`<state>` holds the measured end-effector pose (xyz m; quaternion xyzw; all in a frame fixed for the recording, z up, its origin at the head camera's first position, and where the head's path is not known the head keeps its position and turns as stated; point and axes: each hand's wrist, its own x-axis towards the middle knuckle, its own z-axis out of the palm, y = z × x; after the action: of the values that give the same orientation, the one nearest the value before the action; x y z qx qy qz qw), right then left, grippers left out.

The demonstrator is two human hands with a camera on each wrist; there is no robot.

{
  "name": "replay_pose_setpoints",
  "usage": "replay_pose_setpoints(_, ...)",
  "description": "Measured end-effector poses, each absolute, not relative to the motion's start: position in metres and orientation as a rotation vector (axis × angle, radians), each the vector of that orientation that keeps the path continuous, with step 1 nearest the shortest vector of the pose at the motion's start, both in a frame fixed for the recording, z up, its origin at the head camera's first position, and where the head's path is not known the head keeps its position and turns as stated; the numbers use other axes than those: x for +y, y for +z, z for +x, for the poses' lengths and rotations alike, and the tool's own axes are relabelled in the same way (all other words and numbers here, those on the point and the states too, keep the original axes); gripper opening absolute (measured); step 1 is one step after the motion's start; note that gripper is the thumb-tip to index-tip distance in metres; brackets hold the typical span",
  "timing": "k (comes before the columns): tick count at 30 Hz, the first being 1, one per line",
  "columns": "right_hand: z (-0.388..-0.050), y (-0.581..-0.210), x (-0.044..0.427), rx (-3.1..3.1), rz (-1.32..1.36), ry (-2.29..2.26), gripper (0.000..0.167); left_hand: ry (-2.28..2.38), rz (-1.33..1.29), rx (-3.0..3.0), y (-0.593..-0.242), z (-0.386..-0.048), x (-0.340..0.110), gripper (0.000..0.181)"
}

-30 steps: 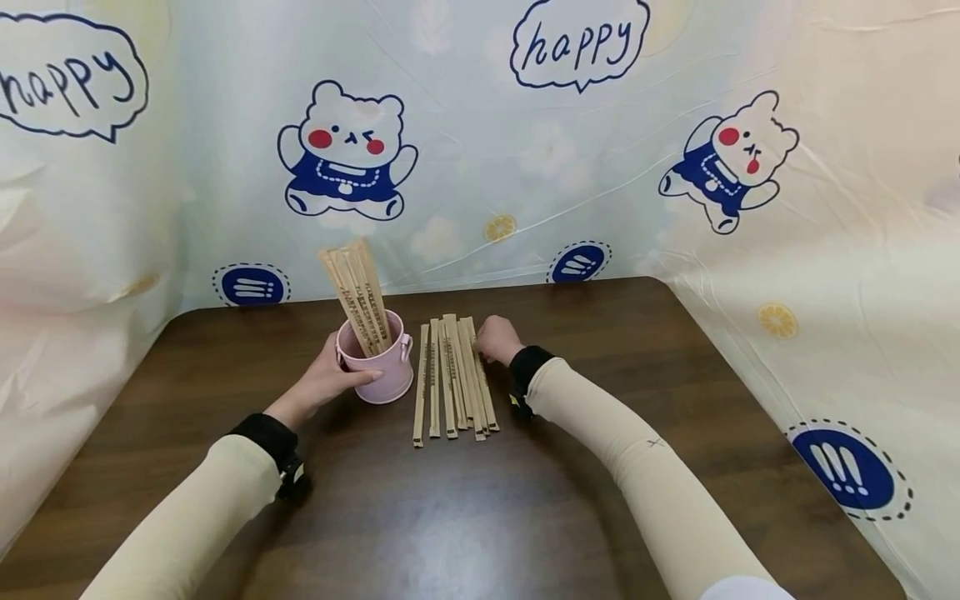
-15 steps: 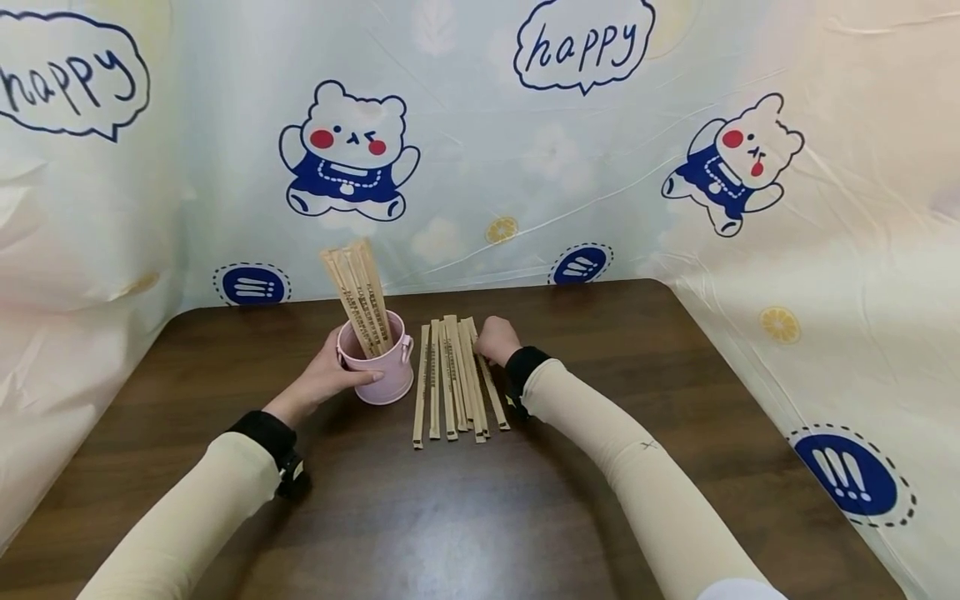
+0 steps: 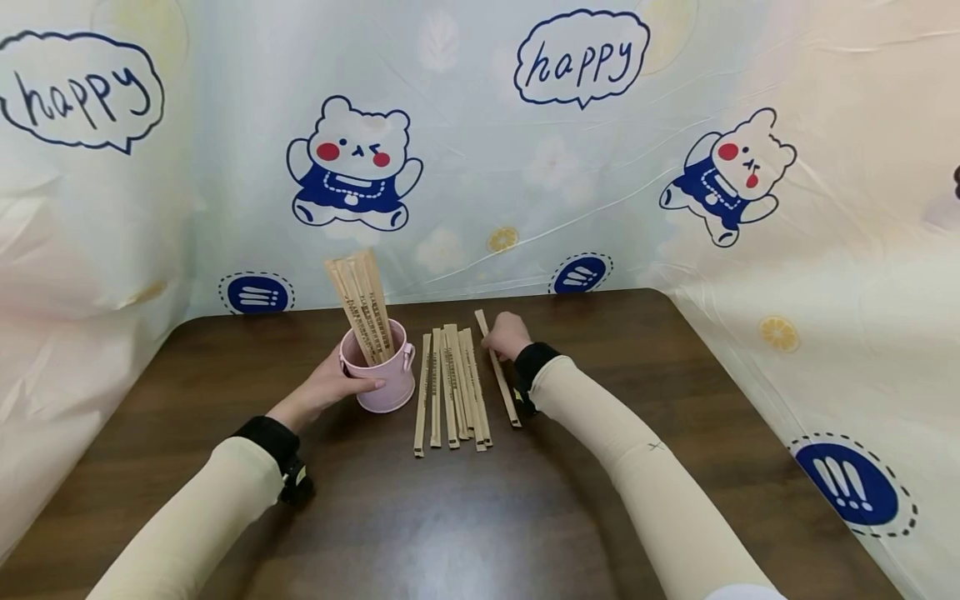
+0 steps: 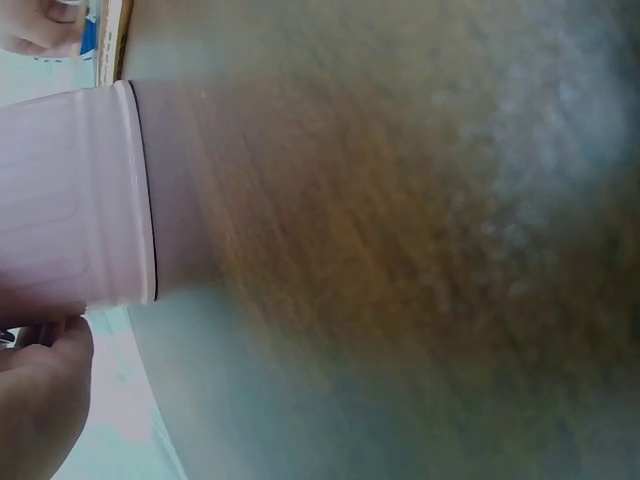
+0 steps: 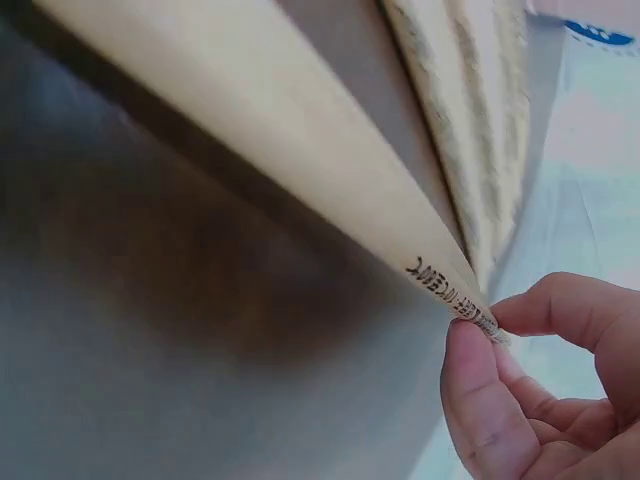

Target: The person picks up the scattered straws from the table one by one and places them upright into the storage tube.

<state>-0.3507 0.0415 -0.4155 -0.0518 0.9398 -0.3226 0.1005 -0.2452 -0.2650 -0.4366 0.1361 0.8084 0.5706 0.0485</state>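
Observation:
My left hand point(image 3: 327, 384) holds a small pink bucket point(image 3: 388, 390) round its side, the thumb across the front. Several paper-wrapped straws point(image 3: 363, 304) stand in the bucket, leaning left. In the left wrist view the bucket point(image 4: 70, 200) stands on the table, with part of the hand point(image 4: 45, 395) below it. My right hand point(image 3: 507, 336) pinches a single paper-wrapped straw point(image 3: 505, 388) near its far end, just right of the row of straws point(image 3: 454, 383) on the table. In the right wrist view thumb and fingers grip the printed end of this straw point(image 5: 300, 140).
The dark wooden table point(image 3: 442, 525) has rounded far corners. A printed curtain point(image 3: 480, 150) with bears and lettering hangs behind it and along both sides.
My right hand has drawn one straw off the right side of the row and moved slightly right with it. The left hand keeps its hold on the bucket. The head view has tilted slightly.

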Motion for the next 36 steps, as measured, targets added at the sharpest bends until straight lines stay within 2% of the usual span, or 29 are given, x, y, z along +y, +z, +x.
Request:
replay_pose_setpoints(8, -0.364, -0.367, 0.051, 2.945, -0.288, -1.065, 0.031, 1.724, 0.395, 2.473, -0.433, -0.244, -0.264, 0.098)
replay_pose_setpoints(12, -0.37, -0.341, 0.051, 2.994, -0.366, -1.267, 0.009, 1.715, 0.4, 2.488, -0.432, -0.245, -0.263, 0.097)
replay_pose_setpoints(17, -0.368, -0.318, 0.049, 2.94, -0.479, -1.546, 0.025, 1.694, 0.404, 2.5, -0.433, -0.246, -0.265, 0.097)
replay_pose_setpoints(28, -0.354, -0.294, 0.036, 2.733, -0.647, -1.989, 0.027, 1.689, 0.432, 2.471, -0.438, -0.245, -0.263, 0.1)
replay_pose_setpoints(36, -0.333, -0.277, 0.004, 2.467, -0.691, -2.215, 0.028, 1.724, 0.435, 2.44, -0.435, -0.245, -0.264, 0.102)
